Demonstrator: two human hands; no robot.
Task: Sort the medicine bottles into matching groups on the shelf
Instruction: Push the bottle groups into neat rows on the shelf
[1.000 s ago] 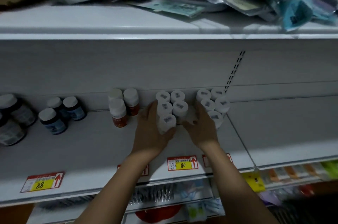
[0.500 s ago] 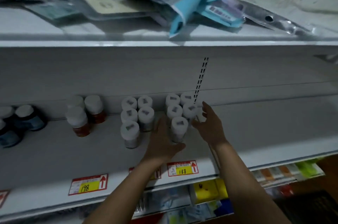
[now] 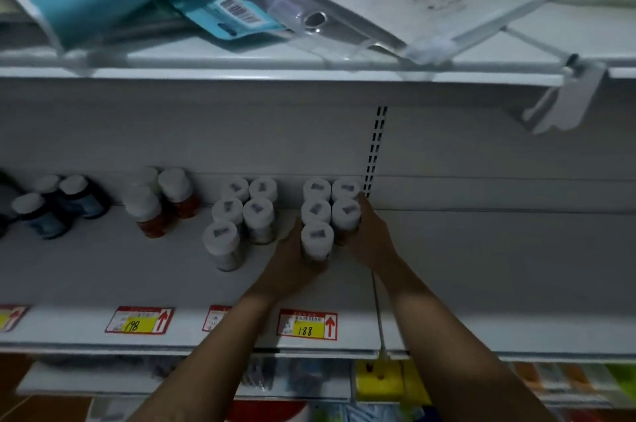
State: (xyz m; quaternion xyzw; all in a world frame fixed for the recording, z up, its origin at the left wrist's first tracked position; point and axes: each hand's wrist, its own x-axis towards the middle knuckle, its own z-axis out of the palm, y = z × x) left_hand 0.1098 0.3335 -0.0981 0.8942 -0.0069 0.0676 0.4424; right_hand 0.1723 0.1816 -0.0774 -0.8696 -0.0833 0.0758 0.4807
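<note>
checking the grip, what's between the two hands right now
Five white-capped medicine bottles in a tight cluster, with the left hand and right hand against its sides, in the head view.
</note>
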